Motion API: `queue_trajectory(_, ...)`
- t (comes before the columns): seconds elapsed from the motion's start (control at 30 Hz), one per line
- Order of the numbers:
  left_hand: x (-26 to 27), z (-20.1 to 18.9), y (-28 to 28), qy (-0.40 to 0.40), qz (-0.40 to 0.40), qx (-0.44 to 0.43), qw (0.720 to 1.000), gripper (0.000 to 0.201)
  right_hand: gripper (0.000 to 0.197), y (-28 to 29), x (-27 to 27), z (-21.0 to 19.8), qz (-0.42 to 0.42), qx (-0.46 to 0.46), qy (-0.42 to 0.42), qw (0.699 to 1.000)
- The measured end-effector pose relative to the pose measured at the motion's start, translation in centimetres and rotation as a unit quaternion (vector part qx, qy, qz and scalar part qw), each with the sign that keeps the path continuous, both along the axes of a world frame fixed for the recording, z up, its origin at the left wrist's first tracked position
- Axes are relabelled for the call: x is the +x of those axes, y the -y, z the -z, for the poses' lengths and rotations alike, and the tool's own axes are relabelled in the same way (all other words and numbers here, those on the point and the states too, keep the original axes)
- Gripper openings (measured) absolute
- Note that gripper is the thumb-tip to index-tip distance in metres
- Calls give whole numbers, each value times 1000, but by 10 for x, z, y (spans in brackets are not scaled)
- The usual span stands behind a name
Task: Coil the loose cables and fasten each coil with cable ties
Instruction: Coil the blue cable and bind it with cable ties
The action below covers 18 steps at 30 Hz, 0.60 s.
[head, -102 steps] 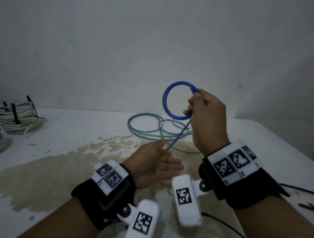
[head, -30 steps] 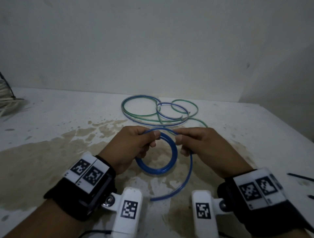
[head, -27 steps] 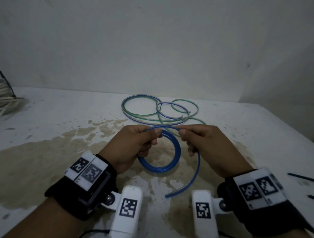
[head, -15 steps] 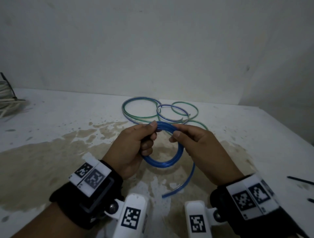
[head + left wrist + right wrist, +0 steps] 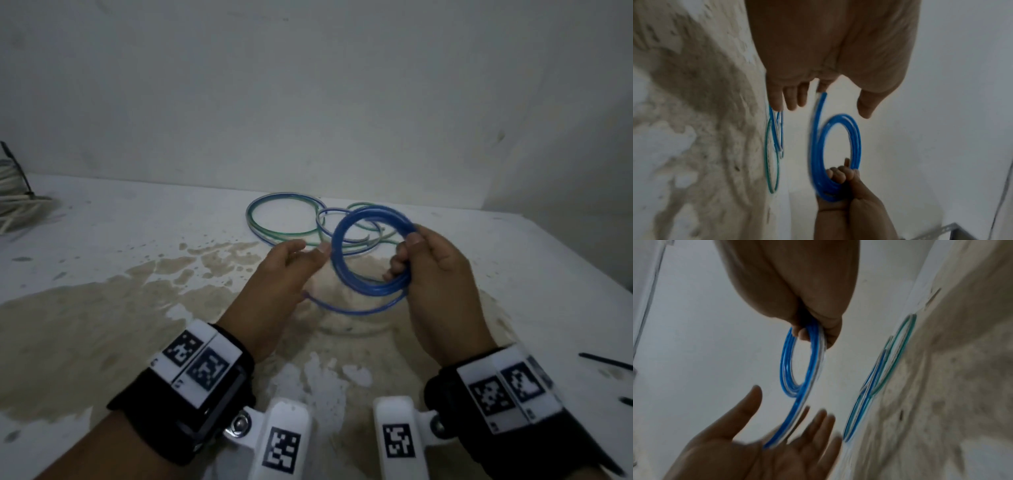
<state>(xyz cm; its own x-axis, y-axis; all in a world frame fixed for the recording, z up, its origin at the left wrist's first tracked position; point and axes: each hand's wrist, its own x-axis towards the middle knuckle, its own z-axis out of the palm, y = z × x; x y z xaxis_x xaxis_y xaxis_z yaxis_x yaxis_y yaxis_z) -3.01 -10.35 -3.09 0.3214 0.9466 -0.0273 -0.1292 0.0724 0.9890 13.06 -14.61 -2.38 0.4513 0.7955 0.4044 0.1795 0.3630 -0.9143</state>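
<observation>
We clamp the blue coil (image 5: 371,255) upright off the table (image 5: 102,240) in our curled right hand (image 5: 435,274) so its turns stay stacked, while our left hand (image 5: 281,270), fingers spread and holding nothing, reaches under the loose tail (image 5: 342,308).

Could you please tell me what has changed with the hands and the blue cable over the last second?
The left hand let go of the coiled blue cable and opened; the right hand now grips it alone, lifted rightward. The loose green and blue cables stayed put.
</observation>
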Motion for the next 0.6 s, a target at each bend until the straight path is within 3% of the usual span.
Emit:
queue_trajectory(0.07, 3, 2, 5, -67, 12, -16, 998, 62, 33, -2, 10, 1, 39, 19, -63, 997)
queue_trajectory(0.17, 13, 6, 16, -11, 56, -41, 998, 25, 33, -4, 11, 3, 35, 26, -140, 989)
queue_trajectory(0.2, 15, 6, 18, 9, 49, -36, 998, 22, 32, -5, 9, 5, 25, 25, -155, 987)
queue_trajectory(0.4, 12, 6, 11, 38, -26, -28, 999, 22, 27, -4, 0, 4, -82, 13, -227, 970)
queue_trajectory(0.6, 13, 6, 10, 72, -37, 13, 997, 24, 25, -4, -7, 5, -120, -24, -198, 972)
